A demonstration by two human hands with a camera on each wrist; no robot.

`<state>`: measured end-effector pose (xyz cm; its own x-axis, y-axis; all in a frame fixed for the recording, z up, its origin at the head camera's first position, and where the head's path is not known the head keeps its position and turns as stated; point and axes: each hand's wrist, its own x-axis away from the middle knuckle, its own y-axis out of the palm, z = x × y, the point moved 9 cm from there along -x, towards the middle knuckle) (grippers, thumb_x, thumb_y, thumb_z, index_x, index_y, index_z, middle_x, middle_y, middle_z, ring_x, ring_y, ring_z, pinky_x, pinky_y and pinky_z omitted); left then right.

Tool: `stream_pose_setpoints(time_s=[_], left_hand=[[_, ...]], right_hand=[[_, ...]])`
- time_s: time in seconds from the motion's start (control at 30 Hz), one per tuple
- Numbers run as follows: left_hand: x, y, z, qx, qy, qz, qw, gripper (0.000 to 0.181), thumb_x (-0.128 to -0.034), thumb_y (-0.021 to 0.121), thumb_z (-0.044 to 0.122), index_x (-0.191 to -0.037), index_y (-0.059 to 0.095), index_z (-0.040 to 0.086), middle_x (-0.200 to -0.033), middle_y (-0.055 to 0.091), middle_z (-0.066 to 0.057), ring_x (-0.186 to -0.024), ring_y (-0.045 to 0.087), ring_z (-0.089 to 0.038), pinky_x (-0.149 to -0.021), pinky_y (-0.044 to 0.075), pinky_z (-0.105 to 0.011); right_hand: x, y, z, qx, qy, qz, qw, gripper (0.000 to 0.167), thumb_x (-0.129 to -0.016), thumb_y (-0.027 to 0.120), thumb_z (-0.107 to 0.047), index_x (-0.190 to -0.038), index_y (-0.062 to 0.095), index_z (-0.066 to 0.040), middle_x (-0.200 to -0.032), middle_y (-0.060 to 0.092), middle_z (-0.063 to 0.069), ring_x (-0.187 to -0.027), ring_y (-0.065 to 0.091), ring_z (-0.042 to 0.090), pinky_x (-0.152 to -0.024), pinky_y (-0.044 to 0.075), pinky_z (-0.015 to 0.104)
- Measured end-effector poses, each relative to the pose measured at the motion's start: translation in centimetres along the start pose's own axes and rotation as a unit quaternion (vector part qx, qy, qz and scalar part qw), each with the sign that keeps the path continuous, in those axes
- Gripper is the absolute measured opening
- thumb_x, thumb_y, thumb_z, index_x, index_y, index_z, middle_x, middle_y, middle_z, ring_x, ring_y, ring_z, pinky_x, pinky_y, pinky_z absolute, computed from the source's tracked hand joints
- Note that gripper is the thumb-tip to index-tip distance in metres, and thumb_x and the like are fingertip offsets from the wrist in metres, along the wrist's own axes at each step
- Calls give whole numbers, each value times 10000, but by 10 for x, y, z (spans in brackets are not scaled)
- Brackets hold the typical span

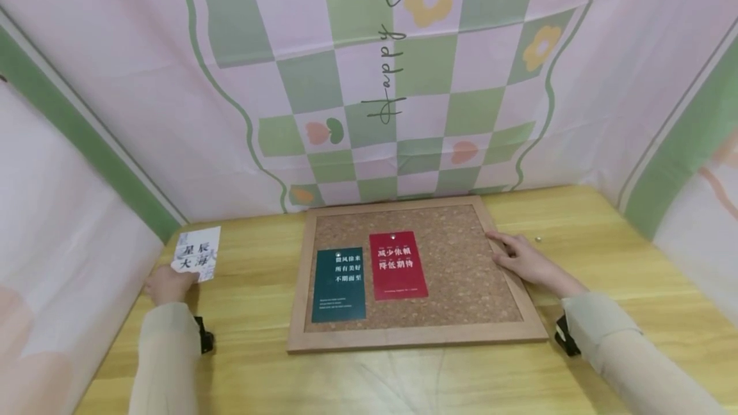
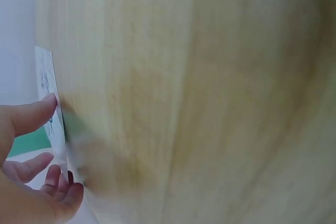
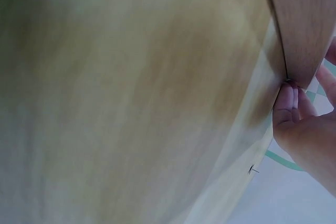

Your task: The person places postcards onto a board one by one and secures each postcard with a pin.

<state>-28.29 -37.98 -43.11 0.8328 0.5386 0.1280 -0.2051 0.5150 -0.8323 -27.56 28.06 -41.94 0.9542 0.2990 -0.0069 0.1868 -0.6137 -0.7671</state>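
Observation:
A wood-framed cork board (image 1: pixel 461 248) lies flat on the table. Pinned on it side by side are a dark green card (image 1: pixel 339 293) and a red card (image 1: pixel 399 277), both with white lettering. Off to the left, my left hand (image 1: pixel 172 284) pinches the lower edge of a white card (image 1: pixel 198 248) with dark characters. From the left wrist, the thumb shows on this white card (image 2: pixel 59 135), with curled fingers partly behind it. My right hand (image 1: pixel 527 264) rests on the board's right edge, its visible fingers fairly straight. Some of its fingertips touch the frame's side (image 3: pixel 302 24).
A small pin (image 1: pixel 539 239) sits on the wooden table (image 1: pixel 248 338), just right of the board. Behind the table hangs a checkered cloth (image 1: pixel 369 146) with flowers and hearts. Pale cloth walls (image 1: pixel 680 165) with green bands stand at both sides.

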Motion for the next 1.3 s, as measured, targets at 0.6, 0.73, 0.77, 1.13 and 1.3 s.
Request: stream_pose_setpoints(time_s=[0.6, 0.73, 0.77, 1.13, 1.3], left_hand=[[3, -12, 23, -369, 931, -83, 9949, 593, -762, 615, 146, -1266, 479, -134, -1265, 464, -415, -1126, 359, -583, -1025, 168, -589], [5, -15, 20, 59, 719, -28, 9974, 498, -843, 521, 143, -1253, 500, -140, -1278, 475, -393, -1167, 374, -559, -1053, 215, -576], [5, -16, 19, 226, 651, 21, 9976, 475, -875, 483, 143, -1252, 499, -147, -1287, 472, -390, -1177, 386, -551, -1060, 239, -574], [5, -20, 28, 1239, 605, 432, 9895, 390, -969, 318, 52, -1260, 495, -138, -1289, 481, -371, -1168, 462, -467, -998, 384, -541], [6, -21, 41, 1377, 608, 448, 9876, 433, -939, 297, 41, -1284, 490, -135, -1311, 488, -352, -1145, 480, -434, -872, 433, -433]], right_hand=[[1, -2, -1, 25, -117, 91, 9999, 492, -942, 550, -59, -1355, 384, 152, -1232, 392, 426, -1057, 438, 446, -866, 401, 579], [0, -3, -4, 81, -248, 148, 9995, 482, -931, 560, -40, -1341, 402, 159, -1222, 431, 417, -996, 475, 384, -838, 417, 506], [-1, -2, -4, 96, -264, 149, 9995, 481, -931, 560, -40, -1340, 404, 160, -1220, 434, 415, -992, 476, 378, -835, 418, 498], [-1, -2, -2, 150, -318, 130, 9993, 483, -931, 567, -48, -1336, 408, 161, -1202, 475, 393, -915, 482, 284, -775, 409, 348], [-2, -3, -4, 203, -413, 194, 9988, 473, -921, 574, -30, -1323, 423, 169, -1214, 519, 391, -965, 564, 318, -792, 460, 345]])
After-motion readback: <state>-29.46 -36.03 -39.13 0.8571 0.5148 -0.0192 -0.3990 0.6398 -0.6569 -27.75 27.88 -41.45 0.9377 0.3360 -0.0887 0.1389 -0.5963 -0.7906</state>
